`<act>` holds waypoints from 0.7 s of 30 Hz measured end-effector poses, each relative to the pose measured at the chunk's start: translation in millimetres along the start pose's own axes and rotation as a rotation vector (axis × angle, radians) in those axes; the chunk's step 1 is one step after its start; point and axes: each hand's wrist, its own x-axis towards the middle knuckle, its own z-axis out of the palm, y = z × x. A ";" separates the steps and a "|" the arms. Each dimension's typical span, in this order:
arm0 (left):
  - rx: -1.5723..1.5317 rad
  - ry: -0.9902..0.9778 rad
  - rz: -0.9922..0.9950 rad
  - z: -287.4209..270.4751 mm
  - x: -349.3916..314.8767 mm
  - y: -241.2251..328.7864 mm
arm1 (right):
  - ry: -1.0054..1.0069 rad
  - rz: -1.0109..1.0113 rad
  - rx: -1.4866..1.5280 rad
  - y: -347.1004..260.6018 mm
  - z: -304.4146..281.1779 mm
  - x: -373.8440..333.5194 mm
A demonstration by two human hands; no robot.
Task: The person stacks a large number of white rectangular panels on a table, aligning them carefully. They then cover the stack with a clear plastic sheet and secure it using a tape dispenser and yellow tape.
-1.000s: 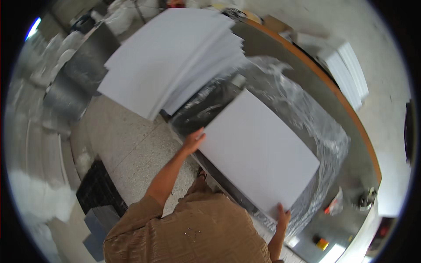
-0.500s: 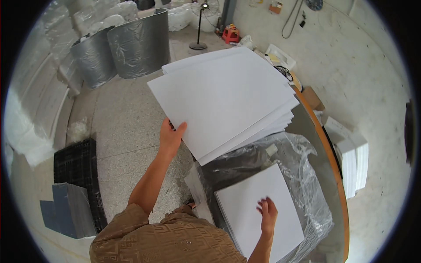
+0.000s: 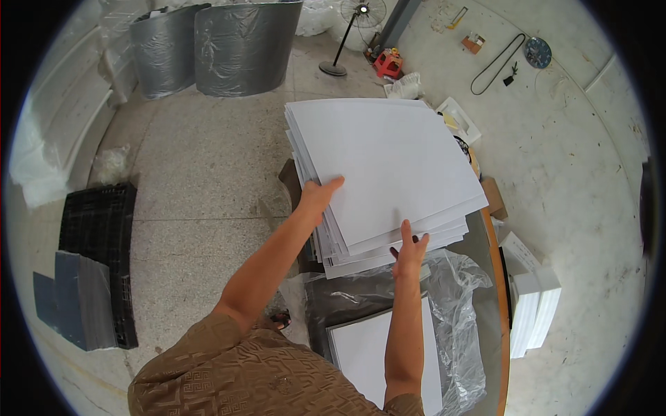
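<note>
A tall, uneven stack of large white sheets (image 3: 388,163) lies in front of me, its top sheets slightly askew. At the stack's left edge, my left hand (image 3: 320,199) grips the upper sheets, thumb on top and the other fingers partly hidden at the side. My right hand (image 3: 411,255) is at the stack's near edge with its fingers apart; whether the fingertips touch the sheets I cannot tell. Closer to me, a lower stack of white sheets (image 3: 378,353) sits in clear plastic wrapping (image 3: 461,305), partly covered by my right forearm.
An orange-edged table (image 3: 501,333) runs along the right, with white stacked panels (image 3: 534,312) beyond it. A black pallet (image 3: 97,222) and grey-blue blocks (image 3: 87,298) are at left. Grey wrapped rolls (image 3: 243,48), a standing fan (image 3: 336,59) and a red stool (image 3: 388,64) stand farther back.
The top sheets have come down and rightward onto the tall stack, with my left hand still at their left edge. My right hand has moved from above the lower stack to the tall one.
</note>
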 end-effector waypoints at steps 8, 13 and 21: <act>-0.011 -0.017 -0.052 15.2 -35.6 36.3 | -0.133 0.212 0.238 -5.3 7.0 -3.2; 0.010 0.001 -0.037 38.1 -79.4 48.7 | -0.382 0.362 0.456 -44.3 -22.8 -13.6; -0.064 0.032 -0.155 30.1 -101.3 16.5 | -0.311 0.258 0.512 -13.2 -39.0 -32.9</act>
